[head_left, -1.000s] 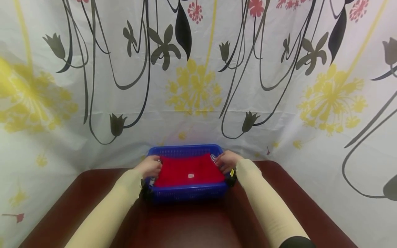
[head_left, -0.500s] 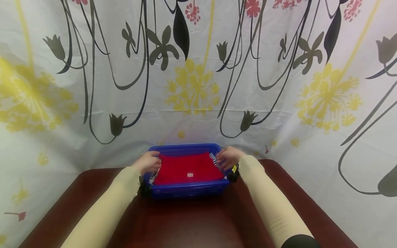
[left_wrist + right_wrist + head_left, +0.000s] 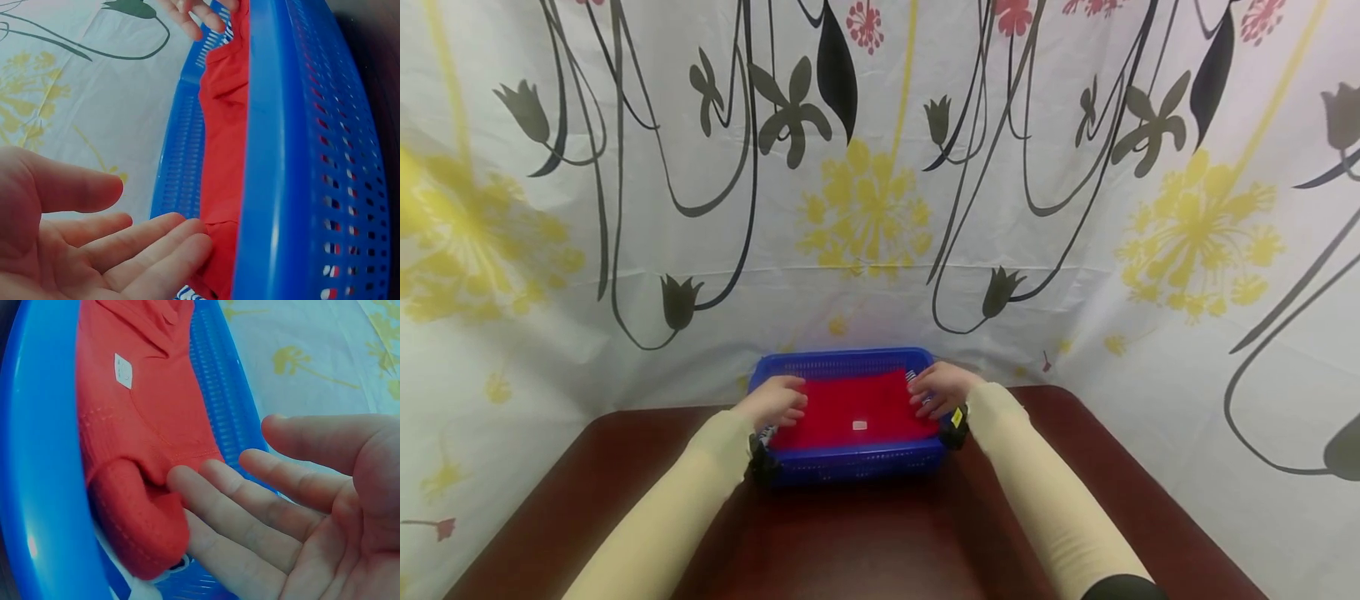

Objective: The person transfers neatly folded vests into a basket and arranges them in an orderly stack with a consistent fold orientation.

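Note:
A red garment (image 3: pixel 850 404) with a small white label (image 3: pixel 123 370) lies spread inside the blue plastic basket (image 3: pixel 857 462). Striped cloth (image 3: pixel 912 377) peeks out under its edges. My left hand (image 3: pixel 775 402) is over the garment's left end, fingers extended with the tips right at the red cloth in the left wrist view. On the opposite side, my right hand (image 3: pixel 946 387) has its fingers spread at the garment's right edge, where a rolled red fold (image 3: pixel 140 519) lies by the fingertips. Neither hand grips anything.
The basket stands on a dark reddish-brown table (image 3: pixel 857 542), near its far edge. Behind and around the table hangs a white curtain (image 3: pixel 880 308) printed with flowers. Black straps sit at both wrists.
Both hands drew slightly outward off the garment's edges, then came back inward over its sides, with the fingers straighter now. Garment and basket stay in about the same place.

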The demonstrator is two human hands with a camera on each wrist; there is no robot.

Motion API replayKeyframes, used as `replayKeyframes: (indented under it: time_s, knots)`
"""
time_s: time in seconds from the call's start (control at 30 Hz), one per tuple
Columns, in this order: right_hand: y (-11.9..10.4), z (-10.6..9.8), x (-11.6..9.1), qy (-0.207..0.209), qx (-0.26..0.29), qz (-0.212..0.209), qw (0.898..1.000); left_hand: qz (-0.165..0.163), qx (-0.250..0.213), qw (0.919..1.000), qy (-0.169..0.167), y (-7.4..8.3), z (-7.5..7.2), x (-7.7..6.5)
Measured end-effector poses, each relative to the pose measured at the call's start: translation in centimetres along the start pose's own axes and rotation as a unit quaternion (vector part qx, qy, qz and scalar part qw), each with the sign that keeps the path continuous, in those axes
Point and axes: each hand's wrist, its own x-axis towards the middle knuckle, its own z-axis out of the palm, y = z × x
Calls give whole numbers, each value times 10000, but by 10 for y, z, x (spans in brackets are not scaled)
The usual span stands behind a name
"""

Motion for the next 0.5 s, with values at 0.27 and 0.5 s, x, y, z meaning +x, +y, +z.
replayKeyframes:
  time_s: [0.27,0.5]
  knots:
    - [0,6,-10,53,-235,62,9997,-273,199,9993,-159,-8,-3,-8]
    - [1,11,-12,110,-432,85,9990,-313,278,9987,-294,-13,-3,-9]
